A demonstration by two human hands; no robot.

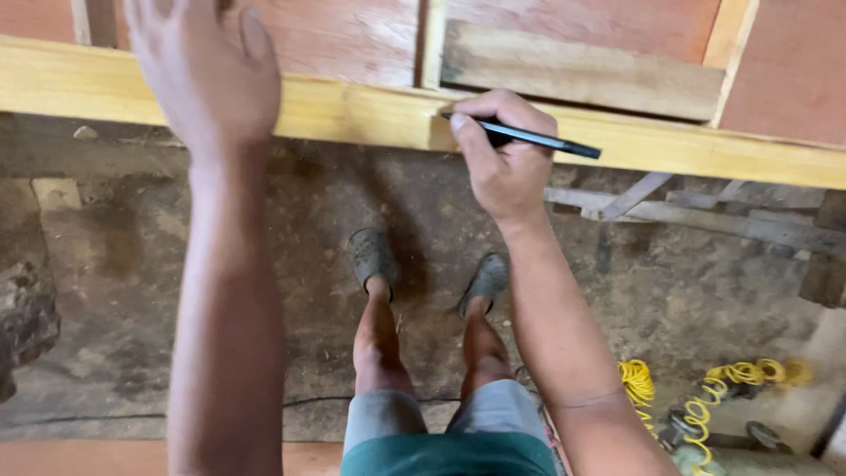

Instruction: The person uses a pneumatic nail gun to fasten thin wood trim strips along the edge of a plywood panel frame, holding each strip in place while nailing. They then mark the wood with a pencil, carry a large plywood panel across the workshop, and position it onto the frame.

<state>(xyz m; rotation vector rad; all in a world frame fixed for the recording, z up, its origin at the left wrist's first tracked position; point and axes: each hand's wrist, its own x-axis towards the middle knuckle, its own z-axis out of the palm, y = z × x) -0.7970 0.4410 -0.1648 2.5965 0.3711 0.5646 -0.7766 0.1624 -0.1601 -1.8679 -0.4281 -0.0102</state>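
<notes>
Above a dirt floor, a yellow timber rail runs left to right; the right hand, fingers closed on a black pen, sets its tip on the rail's top edge, while the left hand rests open-fingered farther left.

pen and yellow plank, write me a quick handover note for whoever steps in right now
Right hand: shut on the black pen, tip touching the edge of the yellow plank.
Left hand: open, palm flat over the plank further left, holding nothing.
Things: the plank runs across the view in front of reddish panels, with a paler wood block behind the pen hand. A yellow coiled hose lies on the dirt floor at lower right.
Done: pen set on the plank edge; no finished mark can be made out.
Left: the mark at the pen tip, as far as the view shows.
</notes>
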